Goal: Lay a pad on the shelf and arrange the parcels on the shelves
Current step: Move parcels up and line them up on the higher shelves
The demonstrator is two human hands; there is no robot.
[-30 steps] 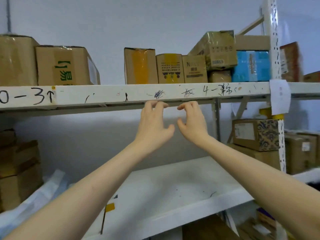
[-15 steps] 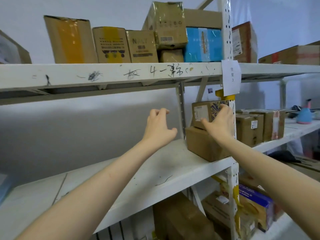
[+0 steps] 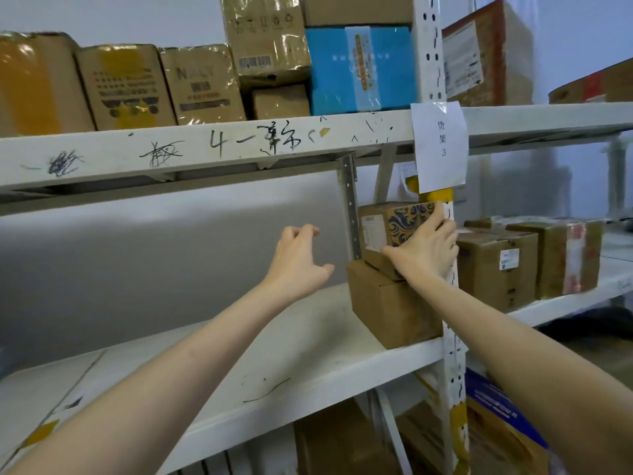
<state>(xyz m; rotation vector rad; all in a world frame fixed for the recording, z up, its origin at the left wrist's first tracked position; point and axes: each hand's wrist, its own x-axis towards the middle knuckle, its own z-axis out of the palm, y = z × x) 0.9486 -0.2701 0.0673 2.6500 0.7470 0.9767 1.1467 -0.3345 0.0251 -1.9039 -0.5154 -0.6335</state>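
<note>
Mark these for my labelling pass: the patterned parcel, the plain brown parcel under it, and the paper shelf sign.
patterned parcel point(image 3: 400, 219), head view, on its blue-patterned front face.
plain brown parcel point(image 3: 390, 308), head view, on its front face.
paper shelf sign point(image 3: 440, 145), head view, on the middle of the sheet.

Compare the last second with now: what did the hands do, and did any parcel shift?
The right hand went from mid-air beside the left out to the right and now lies on the patterned parcel; whether it grips is unclear. The left hand remains open and empty in the air. The patterned parcel still sits on the plain box, neither visibly shifted. The view swung right.
</note>
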